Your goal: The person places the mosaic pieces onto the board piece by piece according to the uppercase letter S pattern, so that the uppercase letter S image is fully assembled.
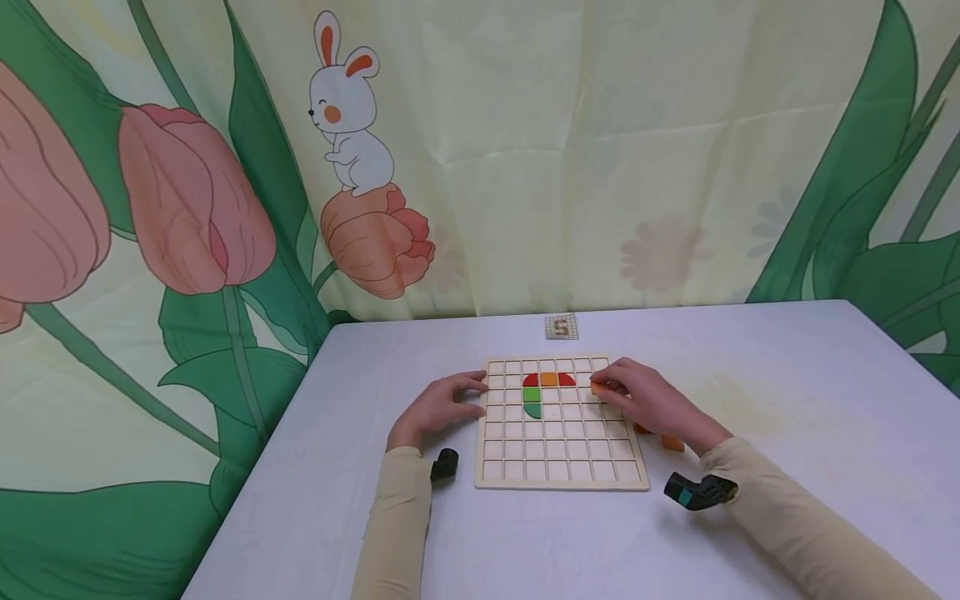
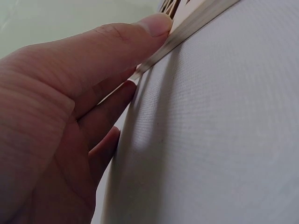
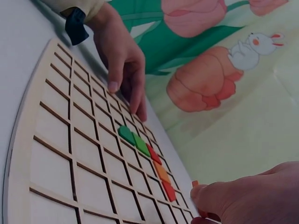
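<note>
A wooden grid board (image 1: 562, 451) lies on the table. In its upper part sit a red quarter-round piece (image 1: 531, 380), an orange square piece (image 1: 549, 379), another red quarter-round piece (image 1: 566, 380), a light green square piece (image 1: 532, 394) and a dark green quarter-round piece (image 1: 533, 410). My left hand (image 1: 438, 406) touches the board's left edge; its thumb (image 2: 156, 25) rests against the rim in the left wrist view. Over the board's upper right side, my right hand (image 1: 648, 396) pinches a small orange piece (image 1: 597, 387), whose shape is mostly hidden by the fingers.
Near the board's right edge, partly below my right hand, lie orange pieces (image 1: 672, 443). A small card (image 1: 561, 327) with a printed grid pattern lies behind the board, near the table's back edge. A printed curtain (image 1: 517, 167) hangs behind the table.
</note>
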`<act>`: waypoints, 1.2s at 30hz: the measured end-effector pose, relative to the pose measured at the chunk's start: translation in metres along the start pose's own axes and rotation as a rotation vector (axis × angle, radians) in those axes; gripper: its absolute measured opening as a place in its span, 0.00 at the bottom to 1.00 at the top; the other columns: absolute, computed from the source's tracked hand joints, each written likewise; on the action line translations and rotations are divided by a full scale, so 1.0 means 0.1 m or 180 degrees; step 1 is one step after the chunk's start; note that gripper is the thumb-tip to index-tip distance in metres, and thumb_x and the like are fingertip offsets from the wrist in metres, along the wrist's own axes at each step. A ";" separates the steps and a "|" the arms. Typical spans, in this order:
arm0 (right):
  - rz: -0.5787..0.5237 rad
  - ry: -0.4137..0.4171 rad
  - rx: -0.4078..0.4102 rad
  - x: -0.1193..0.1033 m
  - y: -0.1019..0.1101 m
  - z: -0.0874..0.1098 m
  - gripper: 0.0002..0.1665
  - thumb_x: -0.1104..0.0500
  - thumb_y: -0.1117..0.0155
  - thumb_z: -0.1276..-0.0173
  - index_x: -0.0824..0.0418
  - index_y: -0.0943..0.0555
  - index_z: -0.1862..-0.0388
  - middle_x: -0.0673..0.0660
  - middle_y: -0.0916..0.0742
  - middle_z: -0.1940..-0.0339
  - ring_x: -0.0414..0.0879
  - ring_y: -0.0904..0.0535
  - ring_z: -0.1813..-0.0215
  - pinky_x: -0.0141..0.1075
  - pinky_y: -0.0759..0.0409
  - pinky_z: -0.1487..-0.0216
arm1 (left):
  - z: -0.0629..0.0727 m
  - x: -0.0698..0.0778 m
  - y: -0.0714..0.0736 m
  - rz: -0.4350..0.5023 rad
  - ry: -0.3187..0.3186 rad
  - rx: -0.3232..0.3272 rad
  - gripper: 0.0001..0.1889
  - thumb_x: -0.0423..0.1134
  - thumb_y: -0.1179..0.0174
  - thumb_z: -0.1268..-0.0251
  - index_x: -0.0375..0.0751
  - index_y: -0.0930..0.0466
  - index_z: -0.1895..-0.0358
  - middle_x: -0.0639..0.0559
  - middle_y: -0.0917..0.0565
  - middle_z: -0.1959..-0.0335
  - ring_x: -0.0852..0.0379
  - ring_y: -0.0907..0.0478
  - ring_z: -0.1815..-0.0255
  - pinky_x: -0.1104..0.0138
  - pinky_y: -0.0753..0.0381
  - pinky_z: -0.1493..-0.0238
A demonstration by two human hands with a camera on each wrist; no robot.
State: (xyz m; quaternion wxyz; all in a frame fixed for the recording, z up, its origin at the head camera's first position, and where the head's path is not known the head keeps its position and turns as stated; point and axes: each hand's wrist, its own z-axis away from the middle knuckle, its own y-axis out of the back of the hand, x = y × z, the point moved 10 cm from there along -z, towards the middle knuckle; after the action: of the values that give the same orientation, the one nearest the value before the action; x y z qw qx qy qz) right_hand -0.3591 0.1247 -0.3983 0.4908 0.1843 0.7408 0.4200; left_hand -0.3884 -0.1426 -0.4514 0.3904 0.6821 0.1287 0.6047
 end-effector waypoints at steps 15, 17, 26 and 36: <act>0.0312 0.0446 -0.0309 -0.39 -0.40 -0.17 0.11 0.61 0.32 0.35 0.63 0.15 0.54 0.51 0.17 0.61 0.46 0.23 0.57 0.40 0.20 0.55 | -0.01 -0.02 0.00 0.0007 0.0119 -0.0001 0.21 0.41 0.29 0.42 0.48 0.18 0.44 0.61 0.30 0.30 0.57 0.40 0.26 0.58 0.40 0.27; 0.0366 0.0512 -0.0314 -0.44 -0.45 -0.18 0.11 0.62 0.31 0.36 0.63 0.15 0.55 0.51 0.18 0.62 0.45 0.24 0.59 0.38 0.20 0.57 | -0.01 -0.02 0.00 0.0008 0.0126 -0.0007 0.21 0.41 0.29 0.42 0.48 0.18 0.44 0.62 0.30 0.30 0.57 0.40 0.26 0.58 0.40 0.27; 0.0356 0.0656 -0.0255 -0.53 -0.51 -0.21 0.09 0.64 0.32 0.36 0.63 0.15 0.57 0.51 0.19 0.65 0.43 0.26 0.62 0.35 0.22 0.61 | 0.00 0.00 0.00 0.0000 -0.0018 -0.0007 0.20 0.40 0.29 0.42 0.47 0.17 0.45 0.58 0.29 0.30 0.54 0.39 0.26 0.57 0.41 0.27; 0.0313 0.0570 -0.0287 -0.50 -0.54 -0.22 0.09 0.64 0.32 0.37 0.63 0.15 0.57 0.51 0.20 0.65 0.42 0.28 0.65 0.33 0.24 0.64 | 0.00 -0.03 -0.01 0.0029 -0.0022 -0.0006 0.21 0.41 0.29 0.42 0.47 0.17 0.44 0.59 0.30 0.30 0.55 0.40 0.26 0.57 0.40 0.27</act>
State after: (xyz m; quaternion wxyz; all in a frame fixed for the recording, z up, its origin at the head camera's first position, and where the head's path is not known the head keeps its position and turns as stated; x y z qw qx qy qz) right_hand -0.3487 0.0493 -0.4099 0.4092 0.1599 0.7521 0.4913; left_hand -0.3892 -0.1435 -0.4540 0.3887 0.6844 0.1237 0.6043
